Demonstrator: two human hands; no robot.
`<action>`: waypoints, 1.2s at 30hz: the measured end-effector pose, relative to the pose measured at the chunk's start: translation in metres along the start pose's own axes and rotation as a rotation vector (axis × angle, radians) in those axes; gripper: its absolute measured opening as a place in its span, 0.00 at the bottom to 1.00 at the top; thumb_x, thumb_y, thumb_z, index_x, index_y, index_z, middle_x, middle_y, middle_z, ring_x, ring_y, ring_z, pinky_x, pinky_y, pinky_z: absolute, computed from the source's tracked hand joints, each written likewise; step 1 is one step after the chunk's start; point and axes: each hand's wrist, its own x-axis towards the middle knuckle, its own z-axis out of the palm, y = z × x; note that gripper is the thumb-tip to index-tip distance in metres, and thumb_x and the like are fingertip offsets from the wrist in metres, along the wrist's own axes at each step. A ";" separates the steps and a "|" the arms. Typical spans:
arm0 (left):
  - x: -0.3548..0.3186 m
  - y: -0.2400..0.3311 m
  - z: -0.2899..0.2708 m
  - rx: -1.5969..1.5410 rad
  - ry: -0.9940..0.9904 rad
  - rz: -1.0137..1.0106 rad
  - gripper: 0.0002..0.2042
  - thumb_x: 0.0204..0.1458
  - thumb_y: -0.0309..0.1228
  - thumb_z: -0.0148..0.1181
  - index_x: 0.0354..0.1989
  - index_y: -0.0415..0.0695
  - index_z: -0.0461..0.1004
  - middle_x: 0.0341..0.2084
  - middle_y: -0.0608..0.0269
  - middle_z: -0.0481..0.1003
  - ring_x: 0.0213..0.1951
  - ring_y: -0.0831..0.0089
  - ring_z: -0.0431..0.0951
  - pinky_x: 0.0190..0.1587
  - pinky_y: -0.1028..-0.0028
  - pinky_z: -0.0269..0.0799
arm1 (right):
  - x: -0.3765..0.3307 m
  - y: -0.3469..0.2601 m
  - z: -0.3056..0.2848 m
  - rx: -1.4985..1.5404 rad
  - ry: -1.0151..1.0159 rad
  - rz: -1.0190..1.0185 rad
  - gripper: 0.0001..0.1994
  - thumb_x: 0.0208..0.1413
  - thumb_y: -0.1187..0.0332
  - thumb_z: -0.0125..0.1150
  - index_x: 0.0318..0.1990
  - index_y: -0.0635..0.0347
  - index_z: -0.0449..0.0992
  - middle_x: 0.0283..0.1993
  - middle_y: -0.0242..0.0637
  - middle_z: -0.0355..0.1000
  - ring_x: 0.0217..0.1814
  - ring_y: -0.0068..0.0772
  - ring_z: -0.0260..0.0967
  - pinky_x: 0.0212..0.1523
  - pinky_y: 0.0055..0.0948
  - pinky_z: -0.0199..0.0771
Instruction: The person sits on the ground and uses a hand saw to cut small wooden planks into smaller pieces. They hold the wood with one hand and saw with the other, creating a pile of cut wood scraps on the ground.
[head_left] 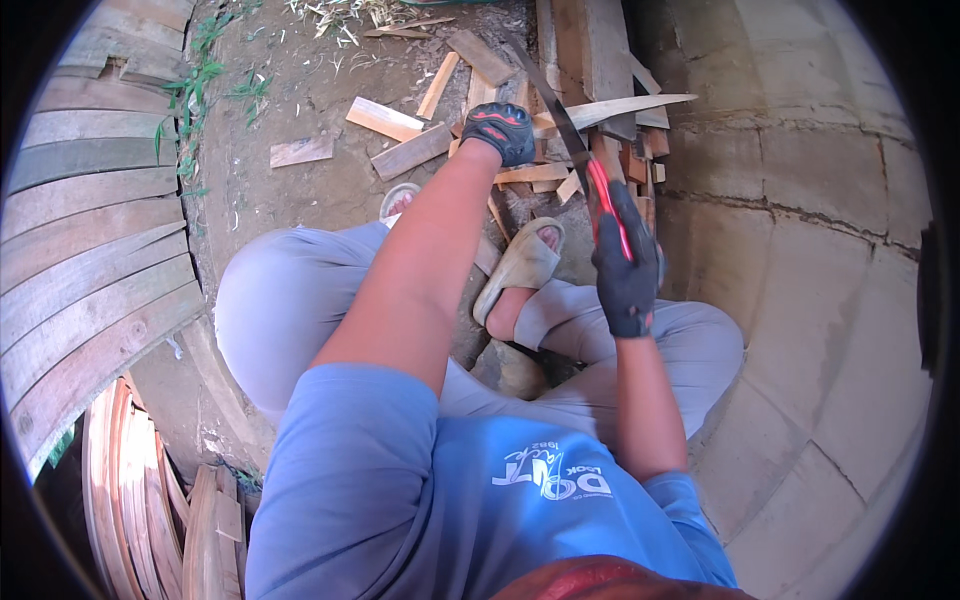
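My right hand (628, 262), in a black glove, is wrapped round the red-and-black handle of a curved hand saw (556, 105). Its long dark blade slants up and to the left; any teeth are too small to make out. The blade crosses a pale, pointed piece of wood (640, 107) just right of my left hand (500, 132). That hand, gloved in black with red marks, is closed at the wood's left end, its fingertips hidden beneath. Under both hands lies a pile of cut wood offcuts (412, 152).
Thick timber beams (592, 50) run away beyond the pile. A concrete wall (815, 180) rises on the right, and a weathered plank surface (95, 210) stands on the left. Curved wood strips (125, 490) are at lower left. A stone (508, 370) lies by my sandaled foot (520, 270).
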 end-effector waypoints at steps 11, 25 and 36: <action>-0.005 0.019 0.042 -0.047 0.142 -0.041 0.19 0.54 0.38 0.57 0.49 0.43 0.83 0.50 0.47 0.83 0.53 0.52 0.85 0.55 0.55 0.81 | -0.097 -0.065 -0.078 -0.401 -0.004 -0.001 0.21 0.67 0.68 0.62 0.66 0.52 0.78 0.56 0.48 0.82 0.52 0.46 0.84 0.49 0.39 0.82; -0.015 0.024 0.038 -0.097 0.067 -0.062 0.18 0.53 0.37 0.60 0.49 0.41 0.83 0.49 0.45 0.84 0.52 0.52 0.85 0.55 0.55 0.80 | 0.040 -0.033 0.021 -0.441 0.022 -0.211 0.17 0.68 0.63 0.59 0.62 0.50 0.81 0.47 0.55 0.82 0.49 0.55 0.83 0.50 0.47 0.80; -0.014 0.016 0.022 0.004 0.032 0.017 0.19 0.51 0.38 0.59 0.49 0.44 0.85 0.49 0.49 0.84 0.52 0.54 0.85 0.55 0.58 0.80 | 0.076 0.029 0.024 -0.035 -0.014 -0.227 0.21 0.69 0.65 0.60 0.68 0.55 0.76 0.61 0.52 0.79 0.62 0.47 0.79 0.59 0.39 0.78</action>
